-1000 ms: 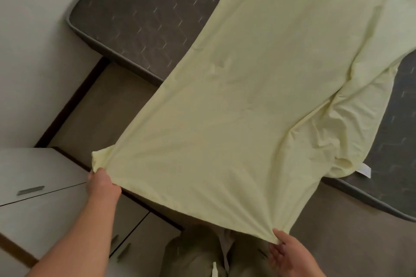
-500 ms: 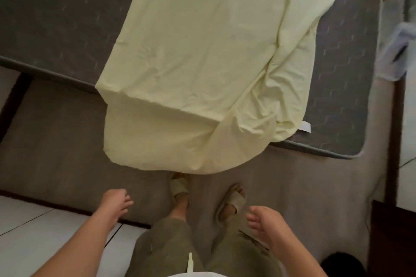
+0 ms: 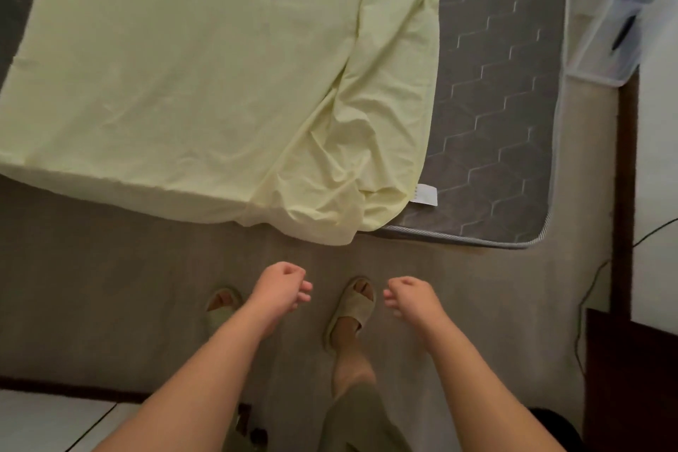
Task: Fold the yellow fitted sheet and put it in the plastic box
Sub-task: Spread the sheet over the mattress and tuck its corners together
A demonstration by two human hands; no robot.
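The yellow fitted sheet [image 3: 190, 77] lies spread over the grey mattress [image 3: 495, 121], its near edge hanging over the mattress side and its right corner bunched in wrinkles beside a white label [image 3: 424, 193]. My left hand [image 3: 280, 288] and my right hand [image 3: 409, 297] hover over the floor in front of the mattress, fingers loosely curled, holding nothing, apart from the sheet. The clear plastic box [image 3: 616, 26] stands on the floor past the mattress's right end.
Grey carpet [image 3: 110, 286] runs between me and the mattress. My feet in olive slippers [image 3: 352, 308] stand below my hands. A white drawer unit [image 3: 44, 422] is at lower left. A dark wooden edge [image 3: 623, 194] and a cable [image 3: 587, 297] run along the right.
A second ago both hands held the sheet's near edge stretched out; they let it drop over the mattress. My hands have since come closer together, and I have stepped towards the bed.
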